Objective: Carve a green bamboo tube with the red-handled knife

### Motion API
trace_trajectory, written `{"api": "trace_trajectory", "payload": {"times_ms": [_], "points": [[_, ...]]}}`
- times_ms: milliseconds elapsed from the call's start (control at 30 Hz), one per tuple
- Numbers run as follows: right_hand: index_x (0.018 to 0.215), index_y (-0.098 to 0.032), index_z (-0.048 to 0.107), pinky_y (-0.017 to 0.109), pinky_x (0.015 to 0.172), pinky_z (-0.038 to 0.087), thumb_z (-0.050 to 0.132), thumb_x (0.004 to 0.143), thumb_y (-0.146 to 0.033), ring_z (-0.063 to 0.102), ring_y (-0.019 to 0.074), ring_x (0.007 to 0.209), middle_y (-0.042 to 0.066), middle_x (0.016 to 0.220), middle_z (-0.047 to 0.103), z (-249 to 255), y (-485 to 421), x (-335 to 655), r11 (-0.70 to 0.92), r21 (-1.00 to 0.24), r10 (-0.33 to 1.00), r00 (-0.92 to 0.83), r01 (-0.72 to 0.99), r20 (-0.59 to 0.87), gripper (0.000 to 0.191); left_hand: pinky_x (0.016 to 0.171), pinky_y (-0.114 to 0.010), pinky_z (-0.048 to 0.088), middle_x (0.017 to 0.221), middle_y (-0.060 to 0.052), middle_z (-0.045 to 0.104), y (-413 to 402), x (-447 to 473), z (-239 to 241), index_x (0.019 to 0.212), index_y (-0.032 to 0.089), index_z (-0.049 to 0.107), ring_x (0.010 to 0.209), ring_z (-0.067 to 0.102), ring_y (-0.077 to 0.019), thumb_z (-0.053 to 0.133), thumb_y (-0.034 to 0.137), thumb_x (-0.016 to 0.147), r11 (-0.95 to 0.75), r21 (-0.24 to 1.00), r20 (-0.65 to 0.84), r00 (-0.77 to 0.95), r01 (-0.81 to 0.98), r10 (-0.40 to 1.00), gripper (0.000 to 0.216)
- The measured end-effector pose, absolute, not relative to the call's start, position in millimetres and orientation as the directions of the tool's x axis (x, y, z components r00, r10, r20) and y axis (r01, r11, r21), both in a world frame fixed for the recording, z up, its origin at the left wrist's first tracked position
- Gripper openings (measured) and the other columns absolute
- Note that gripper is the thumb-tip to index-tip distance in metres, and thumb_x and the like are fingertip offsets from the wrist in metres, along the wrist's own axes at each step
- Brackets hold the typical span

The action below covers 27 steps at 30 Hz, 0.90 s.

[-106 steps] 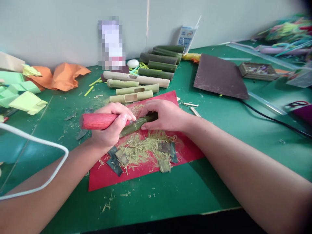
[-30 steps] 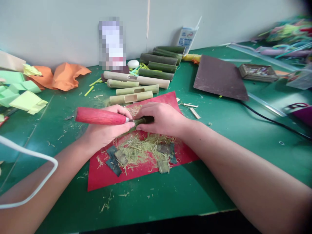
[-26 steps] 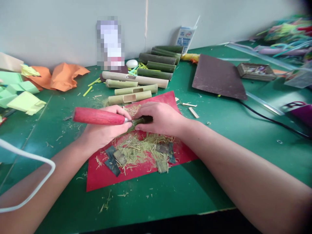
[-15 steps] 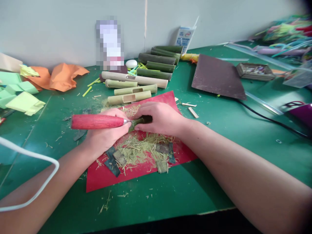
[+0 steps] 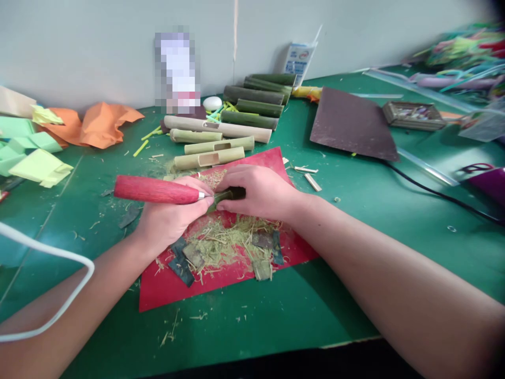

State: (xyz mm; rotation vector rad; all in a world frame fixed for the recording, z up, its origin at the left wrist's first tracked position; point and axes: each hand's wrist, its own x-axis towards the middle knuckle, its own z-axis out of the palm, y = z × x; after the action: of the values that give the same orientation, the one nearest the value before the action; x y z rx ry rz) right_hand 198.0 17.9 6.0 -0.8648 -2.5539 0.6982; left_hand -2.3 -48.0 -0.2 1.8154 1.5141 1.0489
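Note:
My left hand [image 5: 169, 218] is closed around the tip end of a carving tool [image 5: 155, 190] with a thick red wooden handle and a metal collar; the handle points left over the hand, and its working tip is mostly hidden. My right hand [image 5: 260, 192] grips a green bamboo tube [image 5: 224, 199], with a dark opening visible between thumb and fingers. The tool's tip end meets the tube's left part, where both hands come close together. Beneath them lies a red sheet [image 5: 165, 297], strewn with bamboo shavings [image 5: 221, 239] and several dark flat chips [image 5: 262, 268].
Several bamboo tubes [image 5: 215, 158], some notched, lie in rows behind the hands. A dark square board [image 5: 353, 126] and small box [image 5: 414, 116] are at right. Orange paper [image 5: 104, 123] and sticky notes [image 5: 41, 166] lie left. A white cable [image 5: 74, 252] loops over my left forearm.
The outer end of the red handle has tipped up slightly. Both hands stay in nearly the same place on the bamboo tube.

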Motion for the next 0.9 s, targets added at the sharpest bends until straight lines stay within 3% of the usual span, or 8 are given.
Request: {"api": "trace_trajectory", "payload": {"times_ms": [267,500,900], "points": [[0.097,-0.017,0.074,0.03,0.079,0.044,0.066,0.085,-0.026,0.063,0.0185,0.091,0.007,0.099,0.071,1.9,18.6,197.6,0.744,-0.531,0.589,-0.772,0.404,0.239,0.017,0.087,-0.035,0.057,0.091,-0.001,0.073,-44.5,-1.4,-0.5,0.078,0.023,0.069,0.09,0.069,-0.0198,0.071,0.024,0.08,-0.245,0.788,0.239,0.086,0.565,0.967,0.003],[0.093,-0.016,0.073,0.029,0.076,0.044,0.068,0.079,-0.019,0.061,0.018,0.088,0.007,0.095,0.068,-1.0,15.9,195.2,0.758,-0.518,0.589,-0.756,0.396,0.285,0.015,0.086,-0.034,0.055,0.093,-0.001,0.074,-44.2,-5.2,3.2,0.075,0.022,0.068,0.09,0.069,-0.0192,0.07,0.024,0.082,-0.367,0.669,0.305,0.211,0.646,0.929,0.008],[0.093,-0.019,0.073,0.028,0.075,0.044,0.069,0.078,-0.019,0.06,0.0171,0.086,0.005,0.094,0.066,-1.2,19.4,195.2,0.744,-0.556,0.591,-0.755,0.371,0.286,0.015,0.086,-0.033,0.054,0.084,0.0,0.071,-37.6,-3.8,-3.6,0.079,0.021,0.068,0.082,0.066,-0.0167,0.071,0.026,0.081,-0.32,0.724,0.326,0.106,0.611,0.94,0.006]]}}
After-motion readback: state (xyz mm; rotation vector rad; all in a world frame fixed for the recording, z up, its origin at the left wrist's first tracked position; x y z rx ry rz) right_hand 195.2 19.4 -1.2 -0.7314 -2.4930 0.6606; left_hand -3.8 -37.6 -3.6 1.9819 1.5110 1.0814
